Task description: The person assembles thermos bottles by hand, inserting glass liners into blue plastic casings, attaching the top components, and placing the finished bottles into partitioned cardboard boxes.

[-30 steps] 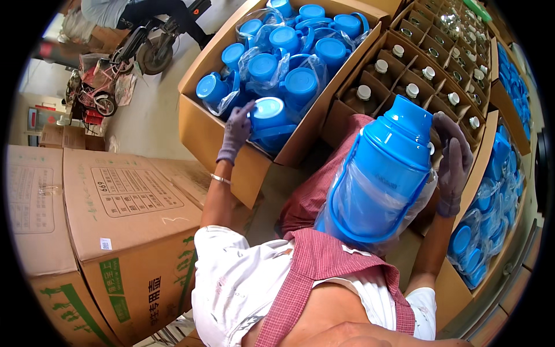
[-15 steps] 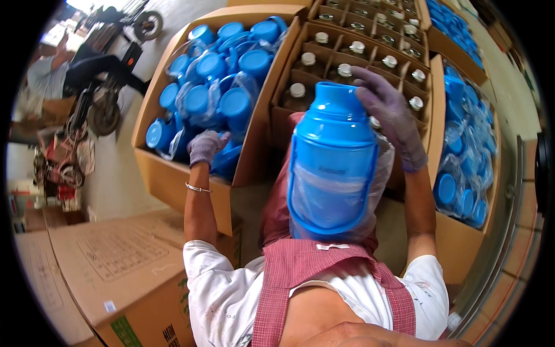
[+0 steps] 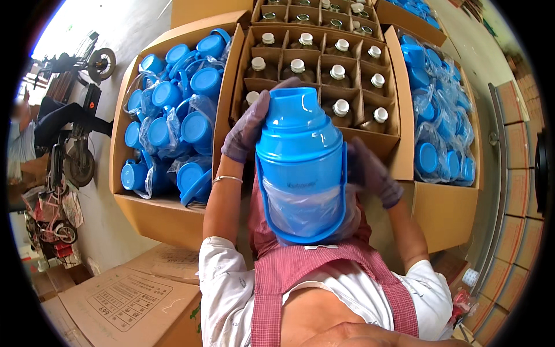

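Note:
A blue thermos flask casing (image 3: 302, 153) stands on my lap, its spouted mouth pointing away from me and its carrying handle hanging down the near side. Clear plastic film wraps its lower part. My left hand (image 3: 250, 128), in a purple-grey glove, is closed around the left side of the neck, with some fingers hidden behind the spout. To the right of the casing is my gloved right hand (image 3: 373, 176), smeared by motion and close to the handle's right side; its finger posture is unclear.
A carton (image 3: 156, 222) of blue lidded thermos parts in plastic stands at left, another carton (image 3: 442, 208) at right. Between them, a divided carton (image 3: 370, 136) holds glass liners with white caps (image 3: 337, 72). A closed carton (image 3: 130, 301) sits near left. A person's leg (image 3: 72, 121) and motorbikes are far left.
My left hand has left the left carton and come onto the casing's neck. My right hand has moved from the neck down to the casing's right side. The view has shifted.

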Tool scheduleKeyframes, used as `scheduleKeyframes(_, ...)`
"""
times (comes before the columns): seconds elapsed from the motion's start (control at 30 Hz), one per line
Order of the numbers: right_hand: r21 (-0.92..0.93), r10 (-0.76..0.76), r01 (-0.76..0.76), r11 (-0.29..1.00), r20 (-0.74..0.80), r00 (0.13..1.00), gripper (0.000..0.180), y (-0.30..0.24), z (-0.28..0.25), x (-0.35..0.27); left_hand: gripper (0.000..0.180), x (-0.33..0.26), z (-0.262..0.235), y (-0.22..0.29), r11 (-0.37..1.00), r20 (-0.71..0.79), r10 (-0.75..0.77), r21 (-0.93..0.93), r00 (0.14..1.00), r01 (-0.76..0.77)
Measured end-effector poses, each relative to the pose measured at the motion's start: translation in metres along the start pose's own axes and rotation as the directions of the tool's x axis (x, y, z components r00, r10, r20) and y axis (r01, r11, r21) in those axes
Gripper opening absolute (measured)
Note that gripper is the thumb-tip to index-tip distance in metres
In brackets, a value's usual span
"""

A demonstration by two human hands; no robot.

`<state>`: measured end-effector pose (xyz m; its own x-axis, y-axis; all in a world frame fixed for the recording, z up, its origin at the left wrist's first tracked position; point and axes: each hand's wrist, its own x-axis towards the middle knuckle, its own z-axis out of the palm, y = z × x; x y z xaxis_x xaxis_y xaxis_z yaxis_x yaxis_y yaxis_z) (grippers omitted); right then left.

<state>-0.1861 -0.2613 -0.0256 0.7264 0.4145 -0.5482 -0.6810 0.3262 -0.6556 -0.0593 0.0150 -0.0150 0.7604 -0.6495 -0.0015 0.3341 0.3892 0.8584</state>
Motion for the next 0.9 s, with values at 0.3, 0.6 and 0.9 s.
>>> scheduleKeyframes(0.3, -0.826, -0.682, 0.543, 0.148, 0.313, 0.661, 0.061, -0.092, -0.022, 0.092, 0.051, -0.011, 0.041, 0.033, 0.812, -0.372, 0.126, 0.571, 0.920, 0.120)
scheduleKeyframes(0.6, -0.939, -0.619, 0.261, 0.225, 0.069, 0.782, 0.078, -0.123, 0.005, 0.095, 0.033, -0.043, -0.024, 0.026, 0.832, -0.337, 0.387, 0.528, 0.858, -0.168)
scheduleKeyframes(0.9, -0.727, -0.573, 0.525, 0.443, 0.221, 0.789, 0.077, -0.101, 0.047, 0.113, 0.047, -0.034, -0.020, 0.025, 0.781, -0.320, 0.508, 0.564, 0.800, -0.270)
